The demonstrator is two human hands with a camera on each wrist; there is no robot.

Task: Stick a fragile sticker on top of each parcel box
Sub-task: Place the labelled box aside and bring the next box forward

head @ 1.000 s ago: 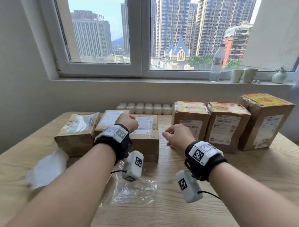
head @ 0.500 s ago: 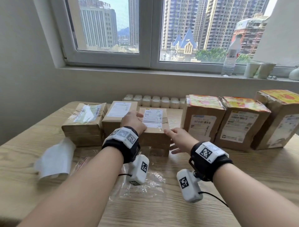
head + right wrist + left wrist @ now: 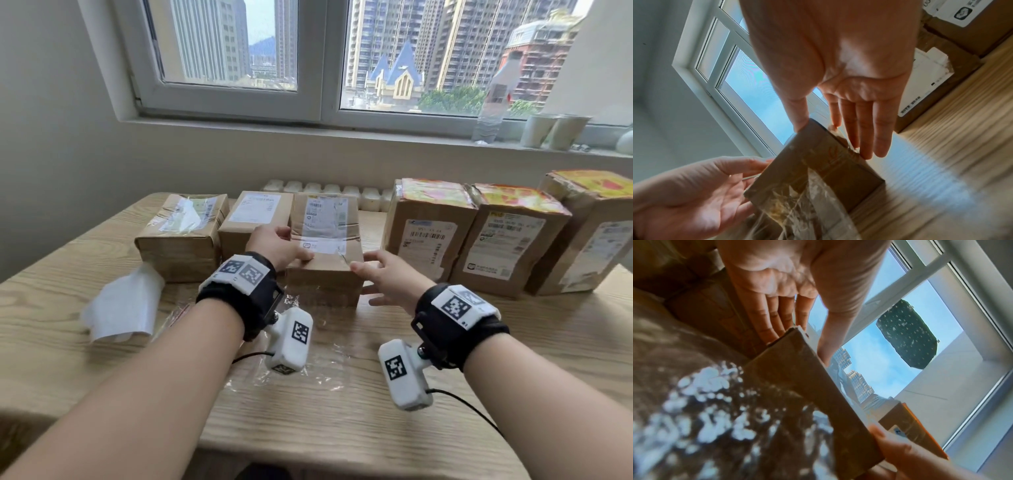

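Tabletop (image 3: 534, 346): spread left hand (image 3: 275, 245), fingers (image 3: 766, 318) half-hidden, and spread right hand (image 3: 390, 277) touch parcel box (image 3: 325, 284).

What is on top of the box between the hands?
A white shipping label under shiny tape; no fragile sticker shows. The left hand hides a near corner of the box.

Wooden surface (image 3: 513, 359) stood against the wall below a white-framed window (image 3: 322, 68). On the sill, far right: one clear plastic bottle (image 3: 493, 102) and two pale cups (image 3: 537, 132) side by side. A row of small white containers (image 3: 329, 188) lined the surface's far edge. Crumpled clear film (image 3: 308, 373) lay near centre.
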